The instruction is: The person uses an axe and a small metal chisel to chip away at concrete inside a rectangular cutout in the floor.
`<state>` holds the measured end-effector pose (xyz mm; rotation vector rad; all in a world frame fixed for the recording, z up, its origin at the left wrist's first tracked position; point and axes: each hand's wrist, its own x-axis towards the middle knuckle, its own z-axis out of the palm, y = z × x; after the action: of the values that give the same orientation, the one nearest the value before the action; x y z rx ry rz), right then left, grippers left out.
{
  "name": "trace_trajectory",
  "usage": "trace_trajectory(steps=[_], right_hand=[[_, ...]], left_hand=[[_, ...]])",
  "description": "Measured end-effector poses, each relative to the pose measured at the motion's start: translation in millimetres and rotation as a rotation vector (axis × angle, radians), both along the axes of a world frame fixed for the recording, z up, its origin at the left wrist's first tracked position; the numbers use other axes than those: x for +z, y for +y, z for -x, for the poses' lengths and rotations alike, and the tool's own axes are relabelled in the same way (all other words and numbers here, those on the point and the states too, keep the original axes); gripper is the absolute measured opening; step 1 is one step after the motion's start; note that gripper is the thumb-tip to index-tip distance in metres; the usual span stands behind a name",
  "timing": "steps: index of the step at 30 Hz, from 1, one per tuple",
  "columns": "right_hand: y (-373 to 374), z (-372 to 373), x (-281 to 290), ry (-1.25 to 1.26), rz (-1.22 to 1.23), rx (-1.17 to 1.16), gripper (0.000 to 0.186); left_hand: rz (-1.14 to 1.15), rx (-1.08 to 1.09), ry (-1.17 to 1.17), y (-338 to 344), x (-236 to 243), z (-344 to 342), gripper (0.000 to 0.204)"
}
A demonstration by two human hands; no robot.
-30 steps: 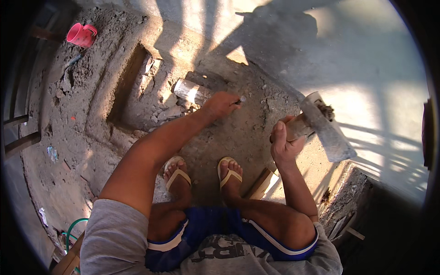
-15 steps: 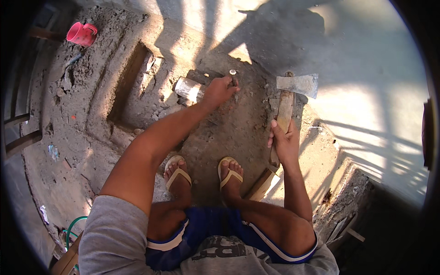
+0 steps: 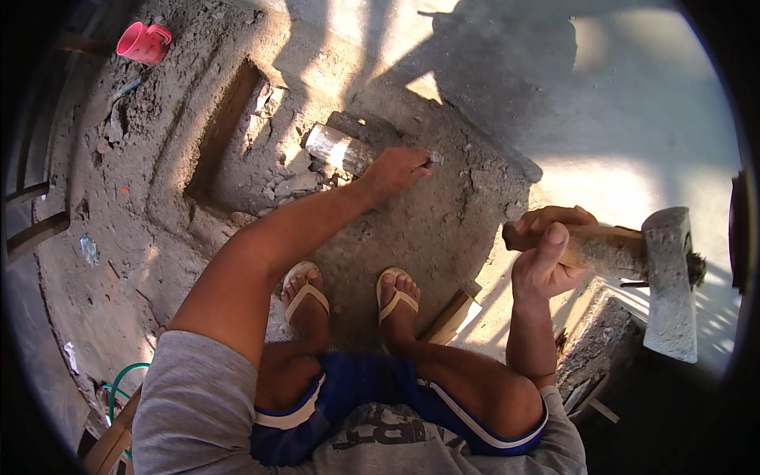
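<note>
My right hand [image 3: 549, 255] is closed round the wooden handle of a hatchet [image 3: 608, 250], raised out to the right. Its broad, worn grey metal head [image 3: 670, 305] hangs at the far right with the edge toward me. Over the dug soil, my left hand [image 3: 398, 171] is closed on a short steel rod [image 3: 435, 158]. Only the rod's pale end shows past the fingers; its lower part is hidden. Just left of that hand lies a whitish, dirt-smeared pipe [image 3: 336, 149], partly set in the rubble.
A pink mug [image 3: 145, 43] stands on the rough soil at the far left. Left of the pipe runs a rectangular trench [image 3: 224, 134]. Smooth grey concrete [image 3: 507, 87] spreads at the right. A wooden piece [image 3: 451, 318] lies beside my right sandal [image 3: 398, 294]. A green hose [image 3: 119, 381] curls lower left.
My right hand has swung the hatchet up and out to the right, away from the ground. My left hand has shifted slightly right and down, and the rod's end now tilts to the right.
</note>
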<state>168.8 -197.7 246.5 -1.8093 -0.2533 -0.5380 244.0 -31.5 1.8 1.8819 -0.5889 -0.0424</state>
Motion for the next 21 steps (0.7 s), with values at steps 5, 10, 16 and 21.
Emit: trace_trajectory(steps=[5,10,16,21], right_hand=[[-43,23,-86,0.609,0.988,0.102,0.024],[-5,2,-18,0.578,0.352,-0.086,0.027],[-21,14,-59,0.043,0.782,-0.057,0.034],[-25,20,-62,0.731,0.49,-0.026,0.03]], left_hand=[[-0.197,-0.091,-0.024,-16,5,-2,0.032],[-0.051,0.032,0.04,2,-8,6,0.033],[-0.052,-0.073,-0.008,-7,4,-6,0.023],[-0.094,-0.065,0.094,-6,-1,-2,0.037]])
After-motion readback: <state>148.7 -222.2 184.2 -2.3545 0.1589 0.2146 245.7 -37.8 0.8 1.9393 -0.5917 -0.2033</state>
